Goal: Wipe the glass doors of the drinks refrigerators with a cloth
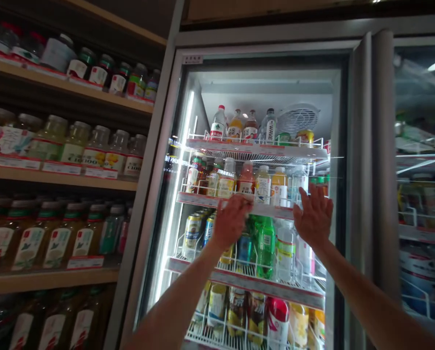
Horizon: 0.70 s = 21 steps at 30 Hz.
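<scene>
Both my arms reach up towards the glass door (343,121) of a lit drinks fridge. My left hand (232,221) is in front of the second shelf's edge, fingers bent and pressed together, blurred by motion. Whatever may be in its fingers is too unclear to name. To the right, my right hand (315,216) is open, fingers up and apart, holding nothing. It appears flat at the glass, though contact cannot be made out for certain. Behind the hands stand a red drink bottle (246,176), an orange drink bottle (279,182) and a green bottle (266,245).
Wooden shelves (57,171) with rows of bottled drinks stand at the left. The fridge's metal frame (149,180) divides them from the door. Wire-fronted fridge shelves (239,284) hold more bottles and cans. A second glass-fronted fridge (421,204) is at the right.
</scene>
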Each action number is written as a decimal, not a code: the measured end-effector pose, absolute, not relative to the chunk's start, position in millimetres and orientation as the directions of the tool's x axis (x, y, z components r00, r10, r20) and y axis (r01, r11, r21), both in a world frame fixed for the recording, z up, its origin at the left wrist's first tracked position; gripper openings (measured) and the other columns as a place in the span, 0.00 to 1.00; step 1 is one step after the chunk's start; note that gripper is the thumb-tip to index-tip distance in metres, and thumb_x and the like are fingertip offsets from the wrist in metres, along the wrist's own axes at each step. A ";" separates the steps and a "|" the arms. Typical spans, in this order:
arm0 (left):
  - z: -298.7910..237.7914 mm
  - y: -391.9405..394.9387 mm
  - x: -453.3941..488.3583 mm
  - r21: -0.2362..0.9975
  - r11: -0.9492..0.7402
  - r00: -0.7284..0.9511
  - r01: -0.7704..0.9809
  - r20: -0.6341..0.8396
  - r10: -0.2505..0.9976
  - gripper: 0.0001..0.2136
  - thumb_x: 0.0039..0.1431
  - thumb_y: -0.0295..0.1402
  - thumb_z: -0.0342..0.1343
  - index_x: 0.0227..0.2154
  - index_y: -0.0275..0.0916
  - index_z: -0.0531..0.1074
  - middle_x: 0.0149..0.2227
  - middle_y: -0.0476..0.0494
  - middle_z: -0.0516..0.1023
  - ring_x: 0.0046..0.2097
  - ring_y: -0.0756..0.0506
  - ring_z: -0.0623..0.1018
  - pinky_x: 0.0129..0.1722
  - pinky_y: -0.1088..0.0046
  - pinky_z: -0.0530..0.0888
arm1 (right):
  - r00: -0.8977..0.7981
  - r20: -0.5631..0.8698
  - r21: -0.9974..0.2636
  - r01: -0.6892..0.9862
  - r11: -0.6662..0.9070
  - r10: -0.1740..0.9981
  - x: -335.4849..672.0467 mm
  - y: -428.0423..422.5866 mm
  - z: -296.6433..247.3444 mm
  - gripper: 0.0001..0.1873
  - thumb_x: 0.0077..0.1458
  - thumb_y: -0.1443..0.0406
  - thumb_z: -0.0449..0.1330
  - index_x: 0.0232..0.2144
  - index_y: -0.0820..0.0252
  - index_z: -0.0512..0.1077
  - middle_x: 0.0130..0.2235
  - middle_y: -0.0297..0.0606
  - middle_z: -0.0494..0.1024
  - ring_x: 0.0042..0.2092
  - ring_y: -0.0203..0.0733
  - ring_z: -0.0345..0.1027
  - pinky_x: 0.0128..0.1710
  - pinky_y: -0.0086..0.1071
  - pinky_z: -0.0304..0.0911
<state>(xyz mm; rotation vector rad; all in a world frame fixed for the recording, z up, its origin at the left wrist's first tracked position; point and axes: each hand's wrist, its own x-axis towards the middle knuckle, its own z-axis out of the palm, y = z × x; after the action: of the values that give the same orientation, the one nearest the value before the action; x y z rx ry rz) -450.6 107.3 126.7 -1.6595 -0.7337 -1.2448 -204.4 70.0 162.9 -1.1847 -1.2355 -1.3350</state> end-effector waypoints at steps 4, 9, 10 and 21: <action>147.9 128.6 -558.9 0.381 -0.298 -0.380 0.875 0.923 0.066 0.20 0.60 0.33 0.42 0.54 0.37 0.63 0.60 0.33 0.60 0.62 0.36 0.57 0.58 0.47 0.54 | -0.080 0.996 0.078 0.995 -0.059 -0.034 -209.5 73.5 155.5 0.31 0.58 0.57 0.47 0.62 0.61 0.50 0.65 0.47 0.47 0.66 0.52 0.37 0.61 0.51 0.40; 147.1 121.4 -502.5 0.300 -0.386 -0.306 0.873 0.951 0.046 0.19 0.60 0.31 0.42 0.54 0.37 0.64 0.61 0.35 0.59 0.63 0.36 0.55 0.58 0.49 0.56 | -0.096 0.992 0.092 0.994 -0.057 -0.078 -209.5 77.2 153.4 0.30 0.59 0.58 0.47 0.62 0.61 0.50 0.65 0.48 0.48 0.65 0.53 0.38 0.61 0.52 0.40; 142.0 115.7 -471.4 0.176 -0.416 -0.184 0.892 0.983 0.021 0.19 0.61 0.31 0.42 0.54 0.40 0.64 0.61 0.39 0.59 0.63 0.38 0.55 0.59 0.51 0.56 | -0.094 0.993 0.090 0.995 -0.053 -0.075 -208.9 76.9 153.6 0.30 0.59 0.58 0.47 0.61 0.61 0.51 0.65 0.48 0.49 0.65 0.53 0.39 0.61 0.52 0.41; 110.6 120.4 -493.1 0.223 -0.378 -0.269 0.899 0.960 -0.075 0.19 0.62 0.34 0.40 0.54 0.37 0.64 0.58 0.33 0.63 0.62 0.38 0.58 0.57 0.52 0.56 | -0.097 0.993 0.094 0.995 -0.034 -0.065 -210.9 70.3 147.1 0.29 0.58 0.59 0.49 0.61 0.59 0.53 0.64 0.47 0.51 0.65 0.51 0.41 0.61 0.51 0.43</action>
<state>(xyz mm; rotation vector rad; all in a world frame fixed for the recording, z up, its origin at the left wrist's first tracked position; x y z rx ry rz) -493.1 120.4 110.6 -1.2486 -1.0949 -1.7361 -210.9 70.3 147.1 -1.1352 -1.2146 -1.3326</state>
